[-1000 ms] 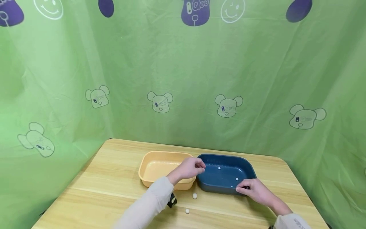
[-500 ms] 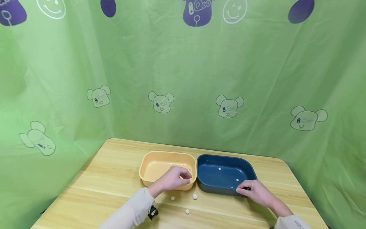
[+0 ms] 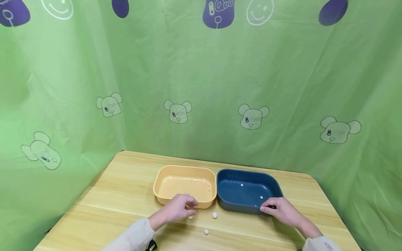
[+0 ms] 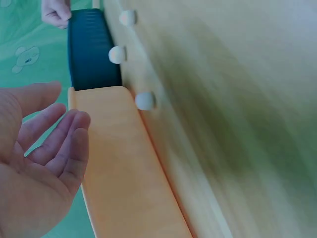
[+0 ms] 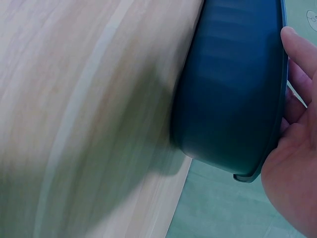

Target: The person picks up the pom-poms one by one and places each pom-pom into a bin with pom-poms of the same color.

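Note:
My left hand [image 3: 175, 209] hovers in front of the orange basin [image 3: 157, 197], with fingers loosely bent and nothing between them. Just under its fingertips lies a small white ball [image 3: 190, 218], partly covered in the head view. A second white ball [image 3: 214, 215] and a third white ball [image 3: 206, 232] rest on the table farther right and nearer. At the front right corner of the dark blue basin [image 3: 233, 207], my right hand [image 3: 281, 210] holds the rim, thumb at the edge and fingers behind it, as the right wrist view [image 5: 297, 148] shows.
Both basins stand side by side on the wooden table [image 3: 125, 181]. Inside the blue one are a few tiny white pieces [image 3: 242, 185]. Small spots [image 3: 208, 188], too small to identify, show in the orange one. A green printed curtain [image 3: 201, 69] hangs behind.
My left hand has moved left and nearer, from between the basins to in front of the orange one. A white ball came into sight on the table. My right hand stays put.

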